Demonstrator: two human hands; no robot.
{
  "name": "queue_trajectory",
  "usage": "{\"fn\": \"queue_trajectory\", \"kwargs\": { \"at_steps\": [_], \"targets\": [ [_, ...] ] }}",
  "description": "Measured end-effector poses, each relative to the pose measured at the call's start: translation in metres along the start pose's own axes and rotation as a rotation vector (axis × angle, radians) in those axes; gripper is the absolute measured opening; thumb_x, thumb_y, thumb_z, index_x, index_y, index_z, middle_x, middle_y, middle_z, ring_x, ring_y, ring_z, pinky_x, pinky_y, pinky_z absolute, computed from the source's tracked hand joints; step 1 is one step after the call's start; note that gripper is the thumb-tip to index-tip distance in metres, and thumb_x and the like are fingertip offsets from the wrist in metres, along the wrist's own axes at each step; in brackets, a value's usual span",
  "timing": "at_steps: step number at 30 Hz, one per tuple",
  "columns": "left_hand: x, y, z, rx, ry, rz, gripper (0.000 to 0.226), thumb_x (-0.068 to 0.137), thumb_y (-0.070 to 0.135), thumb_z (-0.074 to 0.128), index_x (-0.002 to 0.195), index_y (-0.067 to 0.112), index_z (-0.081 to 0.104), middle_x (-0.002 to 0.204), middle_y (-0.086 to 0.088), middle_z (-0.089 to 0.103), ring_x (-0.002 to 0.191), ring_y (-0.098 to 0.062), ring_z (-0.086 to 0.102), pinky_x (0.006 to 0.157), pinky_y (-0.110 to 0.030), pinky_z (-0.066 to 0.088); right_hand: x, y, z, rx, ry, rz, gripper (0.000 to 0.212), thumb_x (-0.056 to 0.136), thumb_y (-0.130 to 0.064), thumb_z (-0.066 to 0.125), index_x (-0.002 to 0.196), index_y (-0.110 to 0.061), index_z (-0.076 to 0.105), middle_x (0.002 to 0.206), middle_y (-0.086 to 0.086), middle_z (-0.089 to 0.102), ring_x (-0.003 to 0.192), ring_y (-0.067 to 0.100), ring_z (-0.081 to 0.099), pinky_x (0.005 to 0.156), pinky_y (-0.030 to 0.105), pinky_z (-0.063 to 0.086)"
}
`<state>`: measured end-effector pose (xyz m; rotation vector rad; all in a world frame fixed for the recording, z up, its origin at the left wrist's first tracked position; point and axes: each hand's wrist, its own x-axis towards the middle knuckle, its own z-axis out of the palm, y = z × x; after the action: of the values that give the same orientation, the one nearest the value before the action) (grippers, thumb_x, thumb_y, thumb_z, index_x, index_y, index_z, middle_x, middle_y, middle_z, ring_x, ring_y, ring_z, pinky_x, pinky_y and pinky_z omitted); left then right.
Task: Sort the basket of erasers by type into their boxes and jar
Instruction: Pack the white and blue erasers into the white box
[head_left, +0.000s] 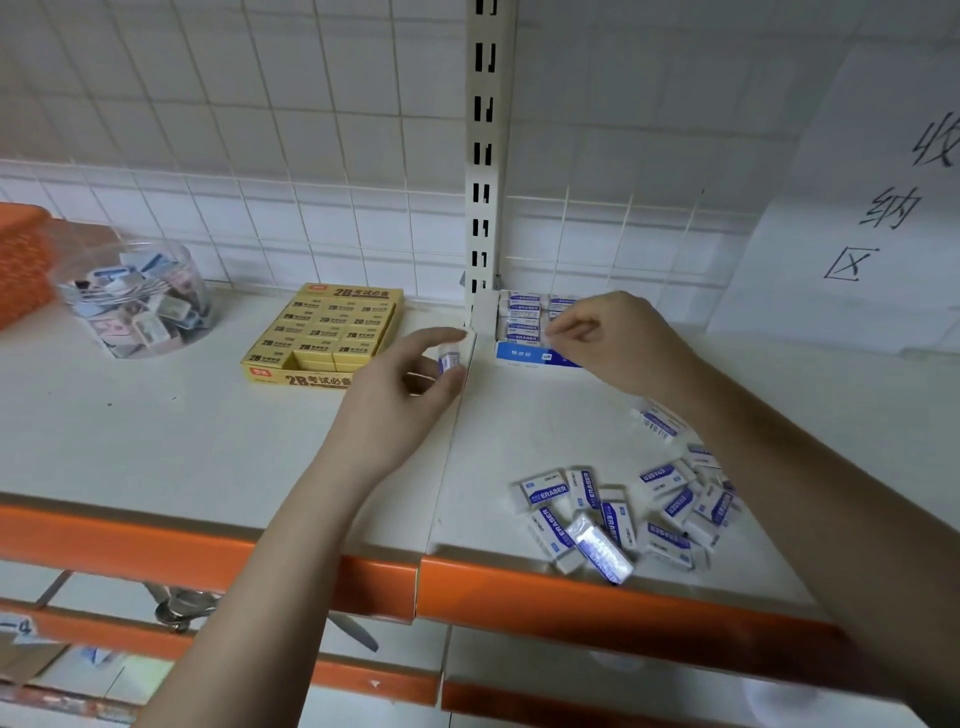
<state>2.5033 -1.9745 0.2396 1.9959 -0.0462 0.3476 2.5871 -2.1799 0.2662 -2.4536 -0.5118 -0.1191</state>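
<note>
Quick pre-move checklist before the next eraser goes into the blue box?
1. Left hand has an eraser ready: ok, it pinches a blue-and-white eraser between thumb and fingers.
2. Right hand clear of the blue box: not ok, its fingers are at the box's right side, apparently pinching an eraser there.
3. Free slot in the blue box: cannot tell, the right hand hides that part.
4. Type match: ok, the held eraser looks like those already in the blue box.
5. Supply left: ok, a pile of loose erasers lies on the shelf.
6. Yellow box and jar out of the way: ok.
</note>
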Motion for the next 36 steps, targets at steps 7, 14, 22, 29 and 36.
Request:
{"fn": "queue_trajectory", "kwargs": {
  "at_steps": [7,14,22,29,36],
  "targets": [
    [0.025,0.006,-0.001,-0.232,-0.083,-0.183,0.014,0.084,0.017,0.065,0.081,0.01,0.053,0.057,-0.006,0.066,0.051,-0.013,0.064,0.056,-0.024,0.056,-0.059,-0.014,-0.02,0.035,-0.464,-0.015,0.021,0.083,-0.03,0.069,0.104,-0.033,0.067,0.092,-0.014,0.068,0.08,-0.008,0.063,0.077,0.013,0.046],
    [0.048,0.012,0.003,-0.332,-0.092,-0.316,0.018,0.099,0.009,0.043,0.083,0.012,0.049,0.076,-0.012,0.068,0.06,-0.01,0.069,0.06,-0.017,0.056,-0.087,-0.011,-0.012,-0.039,-0.459,0.006,0.024,0.076,-0.044,0.073,0.098,-0.038,0.067,0.085,-0.024,0.061,0.082,-0.008,0.059,0.071,0.009,0.043],
    [0.091,0.031,0.024,-0.003,-0.14,-0.28,0.007,0.093,0.019,0.056,0.087,0.016,0.058,0.078,0.001,0.063,0.058,-0.004,0.061,0.048,-0.013,0.048,-0.097,-0.01,-0.005,0.035,-0.36,0.094,0.019,0.076,-0.035,0.076,0.087,-0.03,0.06,0.081,-0.014,0.064,0.074,-0.005,0.061,0.07,0.014,0.048],
    [0.118,0.038,0.06,0.057,-0.148,-0.287,0.019,0.09,0.026,0.062,0.074,0.018,0.056,0.083,-0.005,0.065,0.066,-0.014,0.062,0.055,-0.027,0.057,-0.108,-0.008,-0.002,0.247,-0.268,0.163,0.029,0.072,-0.023,0.08,0.083,-0.033,0.055,0.085,-0.01,0.062,0.074,-0.001,0.059,0.074,0.023,0.052],
    [0.127,0.031,0.083,0.27,-0.098,-0.18,0.022,0.086,0.037,0.064,0.073,0.021,0.061,0.081,-0.003,0.067,0.066,-0.015,0.062,0.059,-0.03,0.054,-0.119,-0.002,-0.009,0.41,-0.035,0.202,0.023,0.073,-0.015,0.078,0.078,-0.031,0.063,0.075,-0.009,0.06,0.063,-0.001,0.056,0.063,0.011,0.044]
  ]
}}
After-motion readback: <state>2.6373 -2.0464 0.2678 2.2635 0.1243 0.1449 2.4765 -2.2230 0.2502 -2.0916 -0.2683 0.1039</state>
